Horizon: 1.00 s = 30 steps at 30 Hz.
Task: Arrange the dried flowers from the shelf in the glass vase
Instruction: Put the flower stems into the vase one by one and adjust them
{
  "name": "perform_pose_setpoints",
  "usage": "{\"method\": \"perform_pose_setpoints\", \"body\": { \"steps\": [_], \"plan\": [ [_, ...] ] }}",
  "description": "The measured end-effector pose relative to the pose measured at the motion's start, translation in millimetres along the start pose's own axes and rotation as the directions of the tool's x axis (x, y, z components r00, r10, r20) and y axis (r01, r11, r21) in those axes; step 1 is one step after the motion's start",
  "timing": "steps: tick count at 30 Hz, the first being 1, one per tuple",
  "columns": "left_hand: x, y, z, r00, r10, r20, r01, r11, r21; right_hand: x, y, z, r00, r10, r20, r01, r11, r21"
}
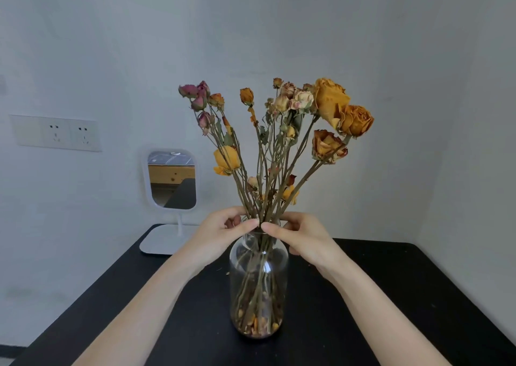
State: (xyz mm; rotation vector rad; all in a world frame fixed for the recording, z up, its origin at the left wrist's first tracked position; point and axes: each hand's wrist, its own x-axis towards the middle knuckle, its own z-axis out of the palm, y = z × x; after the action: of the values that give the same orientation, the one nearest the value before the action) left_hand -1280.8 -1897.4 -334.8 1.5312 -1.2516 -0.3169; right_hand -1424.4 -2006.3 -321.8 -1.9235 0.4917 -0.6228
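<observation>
A clear glass vase [258,284] stands on the black table [391,295], with fallen petals at its bottom. A bunch of dried flowers [282,131], orange, cream and pink roses on long brown stems, stands in it and fans out above the neck. My left hand [223,234] and my right hand [298,237] meet at the vase's mouth from either side. The fingers and thumbs of both pinch the stems just above the rim. The rim itself is mostly hidden behind my fingers.
A white-framed standing mirror [171,181] rests on its flat base at the table's back left, close to my left hand. A double wall socket [57,133] is on the wall at left. Grey walls close in behind and on the right.
</observation>
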Motion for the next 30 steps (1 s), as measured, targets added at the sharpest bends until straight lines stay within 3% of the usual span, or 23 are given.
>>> {"method": "perform_pose_setpoints", "body": {
  "steps": [9, 11, 13, 16, 18, 22, 27, 30],
  "plan": [
    [17, 31, -5, 0.986, 0.131, -0.102, -0.133, 0.991, -0.017, 12, -21, -9, 0.988, -0.146, -0.047, 0.153, 0.969, 0.196],
    [16, 30, -12, 0.979, 0.105, -0.174, -0.123, 0.988, -0.098, 12, -20, -13, 0.989, -0.137, -0.062, 0.149, 0.949, 0.279],
    [10, 25, -16, 0.980, 0.051, -0.191, -0.074, 0.990, -0.117, 9, -16, -15, 0.995, -0.090, -0.038, 0.097, 0.964, 0.248],
    [5, 12, -16, 0.981, -0.124, -0.149, 0.105, 0.986, -0.132, 4, -9, -13, 0.998, -0.024, 0.061, 0.019, 0.996, 0.084],
    [5, 9, -16, 0.978, -0.198, -0.069, 0.188, 0.974, -0.128, 3, -8, -10, 0.993, -0.029, 0.111, 0.021, 0.997, 0.074],
    [8, 12, -13, 0.973, -0.175, 0.152, 0.182, 0.983, -0.033, 4, -14, -5, 0.991, -0.072, 0.111, 0.067, 0.997, 0.044],
    [13, 15, -16, 0.993, -0.111, 0.037, 0.115, 0.976, -0.185, 11, -18, -8, 0.993, -0.116, 0.016, 0.113, 0.982, 0.154],
    [12, 9, -20, 0.996, -0.085, 0.034, 0.090, 0.965, -0.246, 9, -10, -12, 0.993, -0.112, 0.038, 0.099, 0.961, 0.257]
  ]
}}
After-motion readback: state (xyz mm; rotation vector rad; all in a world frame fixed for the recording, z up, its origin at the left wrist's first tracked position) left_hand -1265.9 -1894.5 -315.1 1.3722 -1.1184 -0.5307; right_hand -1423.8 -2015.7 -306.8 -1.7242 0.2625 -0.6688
